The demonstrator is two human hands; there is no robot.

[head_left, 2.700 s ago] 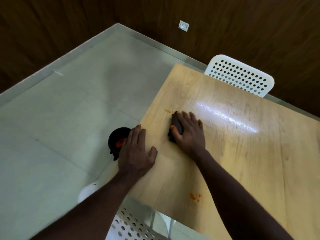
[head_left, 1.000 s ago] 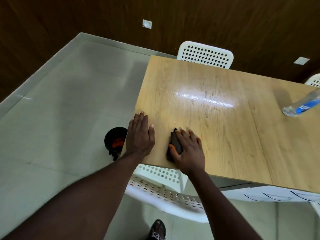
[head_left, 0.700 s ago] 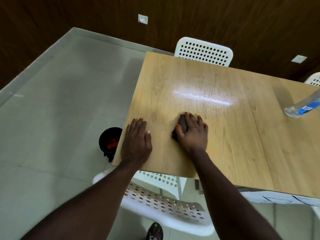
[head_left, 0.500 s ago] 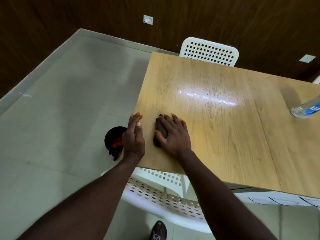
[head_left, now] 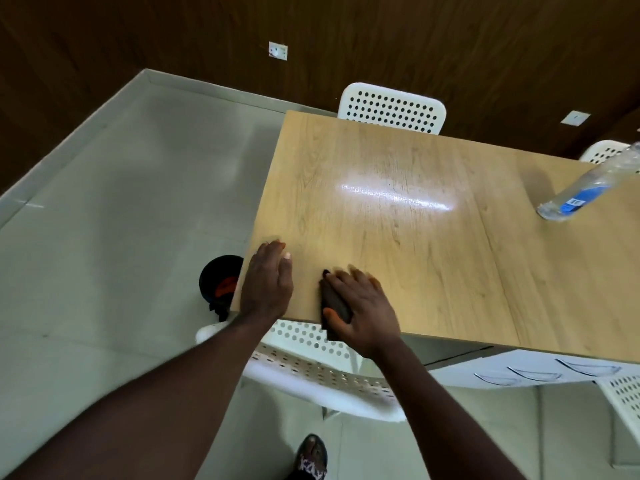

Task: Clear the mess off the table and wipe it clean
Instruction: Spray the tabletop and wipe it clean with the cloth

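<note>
— What is the person wearing on the arms?

— Nothing: both forearms are bare from the frame's edge down to the wrists, with no sleeve, watch or band showing.

— And the left hand (head_left: 266, 285) and right hand (head_left: 363, 311)?

— No gloves or rings that can be made out; the right one's fingers are blurred.

— Anything on the feet?

— One foot (head_left: 311, 457) shows in a dark open sandal with a patterned strap.
</note>
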